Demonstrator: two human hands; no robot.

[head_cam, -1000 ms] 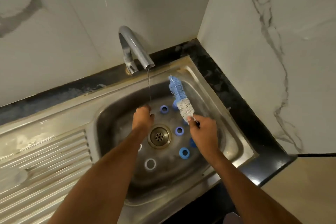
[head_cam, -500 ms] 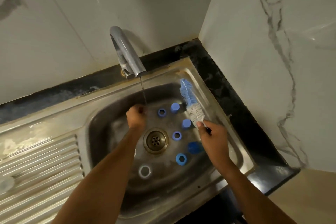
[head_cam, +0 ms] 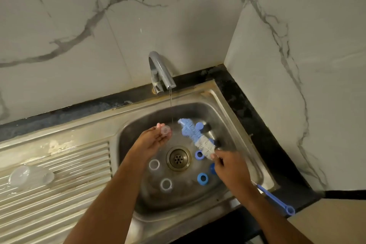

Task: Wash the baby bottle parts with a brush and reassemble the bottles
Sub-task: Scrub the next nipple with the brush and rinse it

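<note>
Running from the faucet (head_cam: 161,74), a thin stream of water fell into the steel sink (head_cam: 255,136). The left hand (head_cam: 153,140) pinched a small clear bottle part (head_cam: 165,130) at its fingertips, just beside the stream. The right hand (head_cam: 230,166) gripped the blue-and-white brush (head_cam: 195,137) below its bristles, the head angled up toward the water. Blue rings (head_cam: 203,178) and clear rings (head_cam: 166,185) lay around the drain (head_cam: 178,158). A clear bottle (head_cam: 29,176) lay on the ribbed drainboard (head_cam: 59,194)
</note>
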